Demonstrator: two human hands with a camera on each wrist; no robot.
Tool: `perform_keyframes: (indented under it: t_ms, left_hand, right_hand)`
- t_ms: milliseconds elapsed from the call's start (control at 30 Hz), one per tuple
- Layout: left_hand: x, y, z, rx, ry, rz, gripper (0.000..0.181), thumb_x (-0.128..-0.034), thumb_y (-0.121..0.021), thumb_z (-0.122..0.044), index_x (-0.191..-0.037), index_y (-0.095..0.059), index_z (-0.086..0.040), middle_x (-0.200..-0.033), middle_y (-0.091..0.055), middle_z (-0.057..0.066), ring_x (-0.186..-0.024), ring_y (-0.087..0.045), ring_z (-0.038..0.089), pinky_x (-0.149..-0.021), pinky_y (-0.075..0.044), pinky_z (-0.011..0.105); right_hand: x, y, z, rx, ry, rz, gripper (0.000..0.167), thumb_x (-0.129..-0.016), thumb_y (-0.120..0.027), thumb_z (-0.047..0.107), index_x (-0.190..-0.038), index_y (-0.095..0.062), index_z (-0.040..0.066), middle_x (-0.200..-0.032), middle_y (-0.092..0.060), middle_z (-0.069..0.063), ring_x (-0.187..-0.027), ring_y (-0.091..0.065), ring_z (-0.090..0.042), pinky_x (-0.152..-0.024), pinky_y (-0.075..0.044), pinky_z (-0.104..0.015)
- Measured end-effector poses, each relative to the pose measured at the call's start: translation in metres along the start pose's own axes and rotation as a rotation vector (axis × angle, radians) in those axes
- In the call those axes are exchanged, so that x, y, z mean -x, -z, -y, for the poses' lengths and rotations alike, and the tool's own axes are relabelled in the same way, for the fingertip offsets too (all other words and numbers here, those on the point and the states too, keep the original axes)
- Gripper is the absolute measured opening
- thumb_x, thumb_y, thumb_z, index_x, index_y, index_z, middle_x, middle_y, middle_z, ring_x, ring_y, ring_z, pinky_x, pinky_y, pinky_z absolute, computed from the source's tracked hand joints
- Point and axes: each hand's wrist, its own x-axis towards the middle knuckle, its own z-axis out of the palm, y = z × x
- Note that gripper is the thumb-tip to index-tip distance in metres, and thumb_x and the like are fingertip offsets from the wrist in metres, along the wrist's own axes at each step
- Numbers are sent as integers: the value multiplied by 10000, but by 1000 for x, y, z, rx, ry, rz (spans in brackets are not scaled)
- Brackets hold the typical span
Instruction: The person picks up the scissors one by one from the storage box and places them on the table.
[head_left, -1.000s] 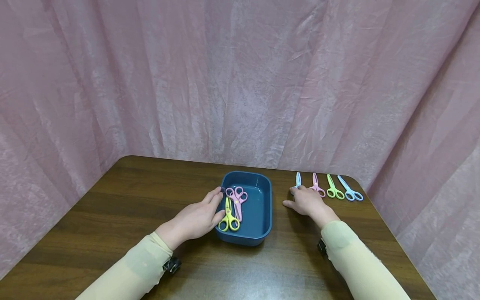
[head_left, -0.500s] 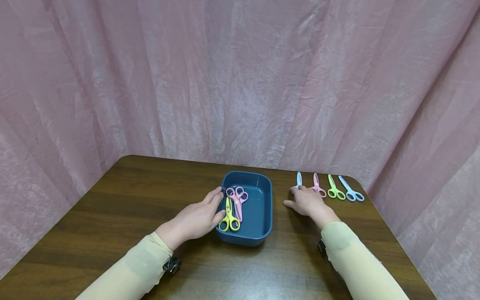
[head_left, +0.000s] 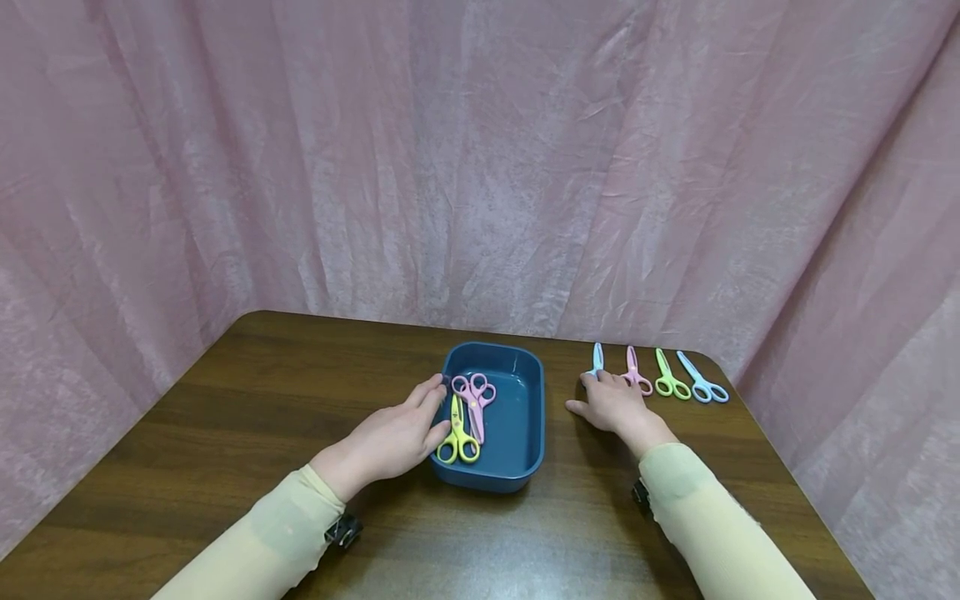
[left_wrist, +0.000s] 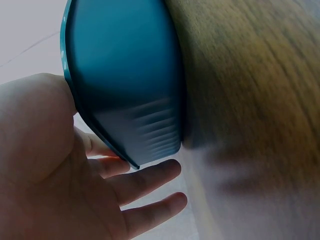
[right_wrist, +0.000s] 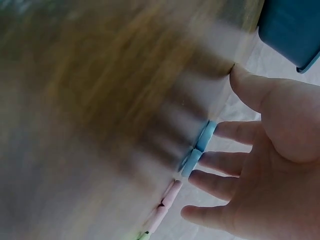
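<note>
My left hand [head_left: 393, 429] rests on the left rim of a dark blue tray [head_left: 542, 417], its fingers fairly straight and the thumb across the rim. In the left wrist view, the outer fingers [left_wrist: 155, 215] extend past the tray's side wall. Pink scissors [head_left: 477, 407] and yellow scissors [head_left: 457, 433] lie inside the tray. To the right, my right hand [head_left: 618, 406] reaches over light blue scissors [head_left: 597, 358], partly hiding them. The right wrist view has its straight fingertips at the handles of those blue scissors [right_wrist: 206, 135], with the thumb held apart.
Right of that hand lie pink scissors [head_left: 636, 375], green scissors [head_left: 669, 379] and another blue pair of scissors [head_left: 703, 383] in a row near the back edge. A wooden table [head_left: 247, 417] carries everything. Pink curtains [head_left: 480, 167] hang behind and at the right.
Almost nothing differs. My right hand shifts very slightly over the blue scissors; the left hand and the tray stay in place.
</note>
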Motion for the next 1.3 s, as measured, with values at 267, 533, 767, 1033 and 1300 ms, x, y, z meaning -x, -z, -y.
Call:
perform_keyframes:
  t_ms: [267,533,767,1033,1300]
  left_hand:
    - [-1,0,1,-3,0,-2,684,-1156,-583,-359,-1671,-380,43,-1784,-280,222,-1327,-686,377,-1021,-611,519]
    - [0,-1,1,5,5,9,691,-1160,-570,-368,-1680,-368,40,-1788,-271,216,-1366,-657,386,-1069,-581,539]
    - [-2,-1,2,0,13,12,706,-1155,-573,-398,-1688,-374,19,-1799,-265,190,-1414,-624,375,-1085,-570,540]
    - [-2,1,0,-15,21,21,722,-1150,-575,-425,-1692,-375,8,-1803,-264,178,-1434,-608,372,-1087,-568,546]
    - [-2,1,-1,-38,9,10,709,-1152,-572,-417,-1688,-385,7,-1797,-280,177,-1422,-620,364,-1057,-590,536]
  right_hand:
    - [14,16,10,-19,-13,46,779,-1083,-680,495,-1647,-464,1,-1695,-356,-351,-1570,-357,-521,-1210,-293,-792]
    - [29,21,17,-8,67,-20,782,-1081,-675,513,-1630,-490,-12,-1669,-443,-300,-1553,-400,-493,-1208,-329,-759]
    - [40,28,30,-63,134,-119,732,-1089,-684,454,-1632,-498,0,-1656,-478,-279,-1547,-422,-482,-1215,-330,-725]
    - [53,38,49,-126,177,-285,694,-1079,-717,421,-1606,-542,5,-1621,-544,-235,-1545,-443,-462,-1246,-315,-712]
    - [61,44,71,-151,257,-362,684,-1043,-773,431,-1567,-601,26,-1605,-571,-212,-1541,-463,-435,-1254,-320,-699]
